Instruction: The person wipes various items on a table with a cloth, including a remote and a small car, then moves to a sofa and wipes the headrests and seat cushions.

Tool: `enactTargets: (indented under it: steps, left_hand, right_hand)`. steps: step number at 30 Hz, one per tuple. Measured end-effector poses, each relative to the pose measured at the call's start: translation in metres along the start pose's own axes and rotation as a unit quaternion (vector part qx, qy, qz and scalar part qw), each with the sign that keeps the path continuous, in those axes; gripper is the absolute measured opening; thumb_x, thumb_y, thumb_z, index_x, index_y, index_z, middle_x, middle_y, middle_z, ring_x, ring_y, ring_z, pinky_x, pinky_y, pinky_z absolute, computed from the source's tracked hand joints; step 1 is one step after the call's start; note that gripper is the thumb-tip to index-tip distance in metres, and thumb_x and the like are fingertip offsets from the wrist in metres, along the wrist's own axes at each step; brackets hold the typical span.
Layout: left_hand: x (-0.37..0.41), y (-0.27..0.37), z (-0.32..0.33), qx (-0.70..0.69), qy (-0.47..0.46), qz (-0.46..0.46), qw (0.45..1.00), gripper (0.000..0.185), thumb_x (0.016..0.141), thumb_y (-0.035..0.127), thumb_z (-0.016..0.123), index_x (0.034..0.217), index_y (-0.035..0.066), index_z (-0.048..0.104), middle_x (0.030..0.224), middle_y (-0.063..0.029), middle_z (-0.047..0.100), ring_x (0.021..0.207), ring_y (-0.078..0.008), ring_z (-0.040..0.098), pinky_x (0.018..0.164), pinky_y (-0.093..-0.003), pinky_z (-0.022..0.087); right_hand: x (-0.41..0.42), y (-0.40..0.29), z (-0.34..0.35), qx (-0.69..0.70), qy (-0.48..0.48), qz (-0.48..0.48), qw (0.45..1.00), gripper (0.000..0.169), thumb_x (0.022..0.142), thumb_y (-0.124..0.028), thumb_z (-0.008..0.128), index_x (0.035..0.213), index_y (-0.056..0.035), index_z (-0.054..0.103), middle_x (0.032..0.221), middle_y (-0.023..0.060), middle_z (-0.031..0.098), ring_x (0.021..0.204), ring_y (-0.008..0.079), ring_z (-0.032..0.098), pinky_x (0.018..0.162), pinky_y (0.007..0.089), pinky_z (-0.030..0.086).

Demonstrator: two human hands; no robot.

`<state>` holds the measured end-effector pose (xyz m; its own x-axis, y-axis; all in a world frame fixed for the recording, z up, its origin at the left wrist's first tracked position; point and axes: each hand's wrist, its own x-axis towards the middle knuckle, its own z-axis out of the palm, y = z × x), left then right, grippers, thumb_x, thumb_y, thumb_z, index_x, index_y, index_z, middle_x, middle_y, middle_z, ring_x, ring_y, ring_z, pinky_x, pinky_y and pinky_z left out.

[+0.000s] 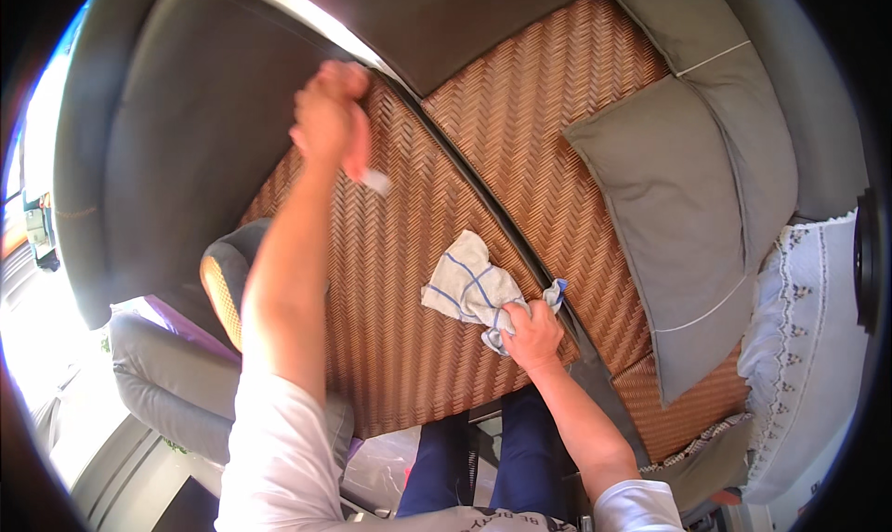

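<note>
My right hand [535,333] grips a white cloth with blue checked lines [474,284], which lies partly spread over the woven brown seat mat [390,365] of a sofa. Farther up and to the left, my left hand [327,114] is blurred, above the mat's far corner by the dark sofa back. A pink thing with a whitish end [362,159] hangs at that hand; the blur hides what it is and how the fingers hold it.
A dark gap strip [488,201] divides the two seat mats. Grey cushions [669,204] rest on the right one. At the left stand the dark sofa back [195,128] and a grey padded piece [171,379]. A white lace-edged cover [794,365] hangs at the right.
</note>
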<state>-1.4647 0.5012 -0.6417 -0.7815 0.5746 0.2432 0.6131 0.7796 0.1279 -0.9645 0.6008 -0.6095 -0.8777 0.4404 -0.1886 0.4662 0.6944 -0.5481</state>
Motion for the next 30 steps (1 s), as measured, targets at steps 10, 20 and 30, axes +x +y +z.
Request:
enactTargets:
  steps: [10, 20, 30]
  left_hand:
    - [-0.188, 0.199, -0.015, -0.102, -0.223, 0.172, 0.954, 0.037, 0.082, 0.012, 0.062, 0.117, 0.016, 0.073, 0.123, -0.0111, 0.068, 0.118, -0.0359, 0.06, 0.1, -0.0552, 0.045]
    - [-0.235, 0.148, -0.05, -0.21, -0.272, 0.337, 0.876, 0.029, 0.085, 0.013, 0.062, 0.111, 0.017, 0.075, 0.115, -0.0086, 0.068, 0.111, -0.0308, 0.061, 0.095, -0.0473, 0.047]
    - [-0.137, 0.076, -0.023, 0.03, -0.024, 0.074, 0.997, 0.049, 0.098, 0.029, 0.058, 0.146, 0.02, 0.057, 0.14, -0.0219, 0.058, 0.119, -0.0473, 0.054, 0.096, -0.0535, 0.049]
  right_hand:
    - [0.005, 0.003, -0.004, -0.014, 0.024, -0.003, 1.0, 0.046, 0.059, -0.019, 0.088, 0.101, -0.0235, 0.07, 0.096, 0.0063, 0.055, 0.087, 0.0304, 0.063, 0.068, 0.0432, 0.053]
    - [-0.058, 0.015, -0.005, 0.021, -0.102, -0.042, 0.994, 0.044, 0.078, -0.013, 0.078, 0.12, -0.0232, 0.068, 0.102, 0.0142, 0.052, 0.092, 0.0366, 0.06, 0.069, 0.0476, 0.052]
    - [0.196, -0.043, 0.001, -0.034, 0.021, -0.091, 0.995, 0.025, 0.084, -0.01, 0.07, 0.107, -0.0185, 0.072, 0.1, 0.0141, 0.06, 0.098, 0.035, 0.063, 0.079, 0.0469, 0.052]
